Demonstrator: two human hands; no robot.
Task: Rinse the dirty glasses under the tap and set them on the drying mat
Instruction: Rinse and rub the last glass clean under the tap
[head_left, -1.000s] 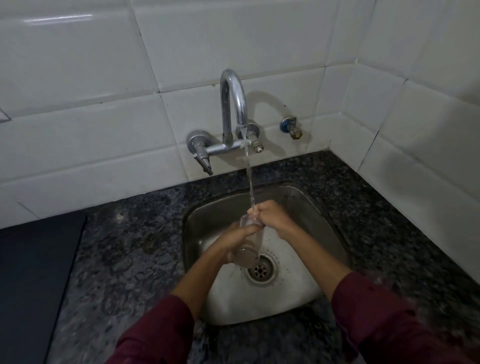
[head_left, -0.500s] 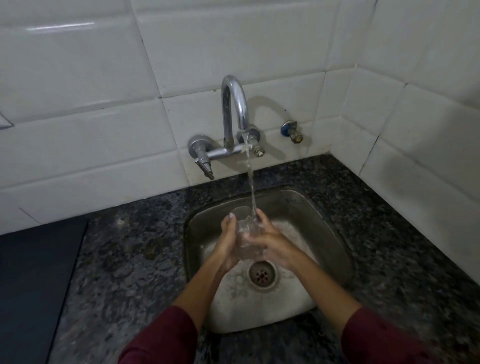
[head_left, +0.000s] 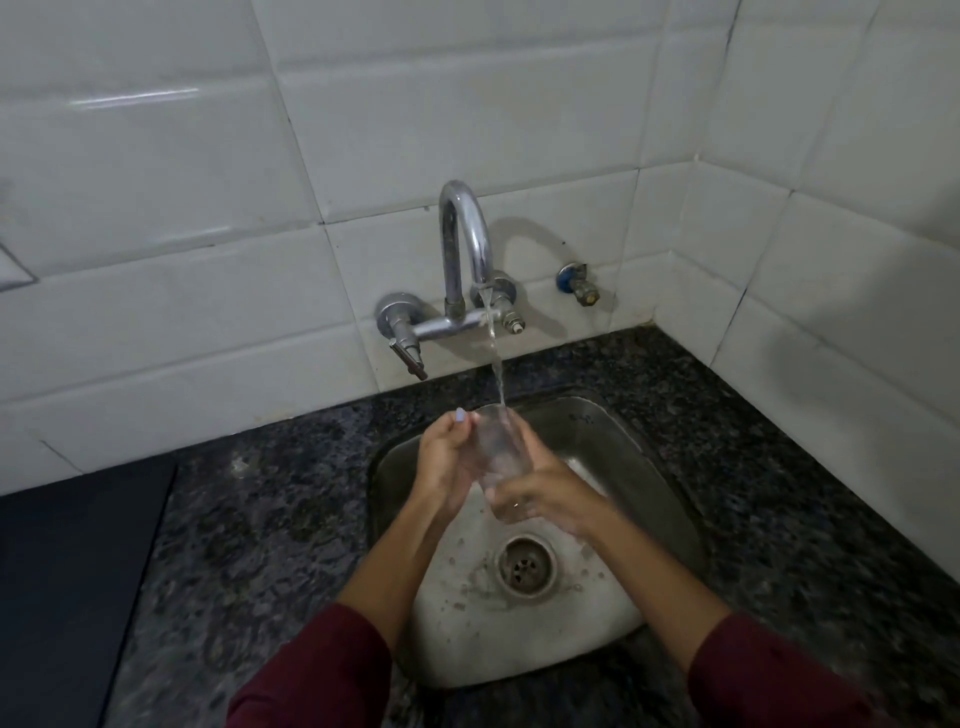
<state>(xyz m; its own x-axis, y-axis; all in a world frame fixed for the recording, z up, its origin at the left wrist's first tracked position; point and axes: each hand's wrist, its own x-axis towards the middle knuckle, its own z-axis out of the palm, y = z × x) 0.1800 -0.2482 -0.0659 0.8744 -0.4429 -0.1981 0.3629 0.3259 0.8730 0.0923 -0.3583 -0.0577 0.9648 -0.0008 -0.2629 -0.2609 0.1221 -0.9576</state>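
Note:
A clear drinking glass (head_left: 497, 451) stands upright over the steel sink (head_left: 613, 441), its mouth under the thin stream from the chrome tap (head_left: 464, 244). My left hand (head_left: 445, 462) wraps its left side, thumb near the rim. My right hand (head_left: 540, 493) cups its lower right side and base. Water runs into the glass. A dark drying mat (head_left: 67, 587) lies on the counter at the far left.
The sink has a round drain (head_left: 525, 566) and is set in a speckled dark granite counter (head_left: 249, 530). White tiled walls meet in a corner at the right. A small blue-and-brass valve (head_left: 579, 283) sticks out of the wall right of the tap.
The glass has gone from tilted low in the sink to upright and higher under the stream. My right hand slid from its rim down to its base.

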